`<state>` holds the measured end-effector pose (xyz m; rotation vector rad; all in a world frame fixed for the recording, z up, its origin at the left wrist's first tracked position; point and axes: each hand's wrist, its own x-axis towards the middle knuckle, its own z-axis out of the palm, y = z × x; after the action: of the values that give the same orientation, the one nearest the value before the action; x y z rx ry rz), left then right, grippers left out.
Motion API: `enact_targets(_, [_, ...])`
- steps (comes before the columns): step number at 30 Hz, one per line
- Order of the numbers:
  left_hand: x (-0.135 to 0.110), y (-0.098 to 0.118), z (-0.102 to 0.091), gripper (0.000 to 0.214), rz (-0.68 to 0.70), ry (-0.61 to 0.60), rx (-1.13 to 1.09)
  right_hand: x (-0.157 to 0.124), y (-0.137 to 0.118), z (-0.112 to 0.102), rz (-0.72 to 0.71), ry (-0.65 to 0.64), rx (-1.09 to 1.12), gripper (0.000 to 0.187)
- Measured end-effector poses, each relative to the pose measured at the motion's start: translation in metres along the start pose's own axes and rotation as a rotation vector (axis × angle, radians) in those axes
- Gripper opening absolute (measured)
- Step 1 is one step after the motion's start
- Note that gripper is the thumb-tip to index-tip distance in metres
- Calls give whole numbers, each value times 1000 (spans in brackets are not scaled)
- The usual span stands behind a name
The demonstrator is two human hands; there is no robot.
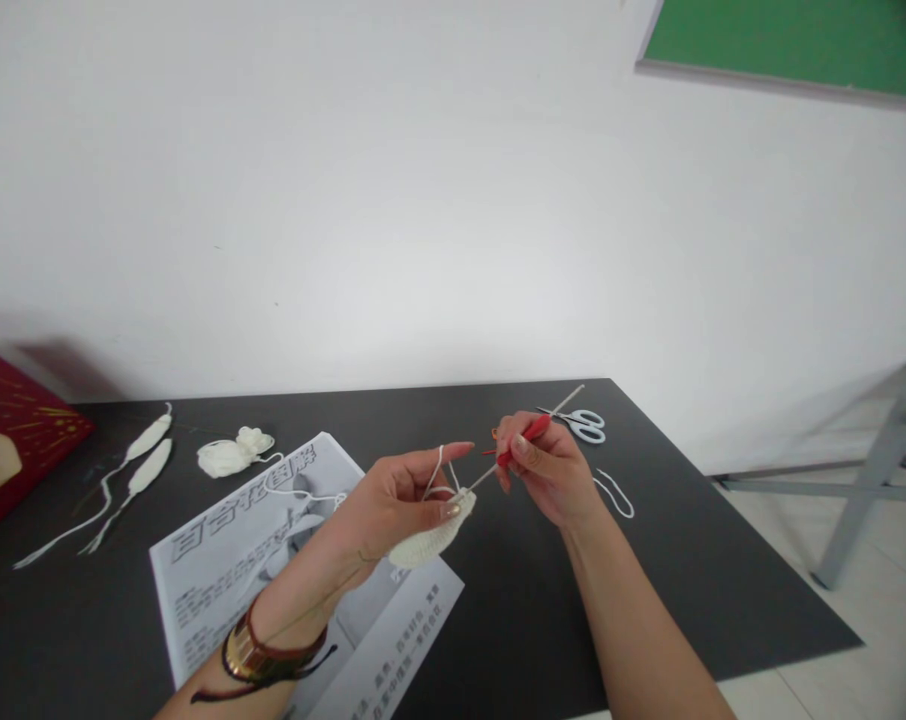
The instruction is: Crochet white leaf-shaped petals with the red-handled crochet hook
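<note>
My left hand pinches a white crocheted piece between thumb and fingers. White yarn loops over its raised index finger. In my right hand is a crochet hook with a red grip and a thin metal shaft. The hook's tip meets the upper edge of the crocheted piece, beside my left thumb. A small orange thing shows behind my right fingers; I cannot make out what it is. From my left hand the yarn runs back to a white yarn bundle on the table.
Printed sheets lie under my left arm on the black table. Scissors and a yarn scrap are at the right. Two white crocheted pieces with tails lie left, near a red box. A wall stands behind.
</note>
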<state>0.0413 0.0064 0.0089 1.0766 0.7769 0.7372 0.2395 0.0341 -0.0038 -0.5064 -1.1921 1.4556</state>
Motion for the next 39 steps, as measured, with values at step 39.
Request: enact_targets(39, [15,-15,-5,69,196,452,161,-14,-6,5,-296,-70,-766,9])
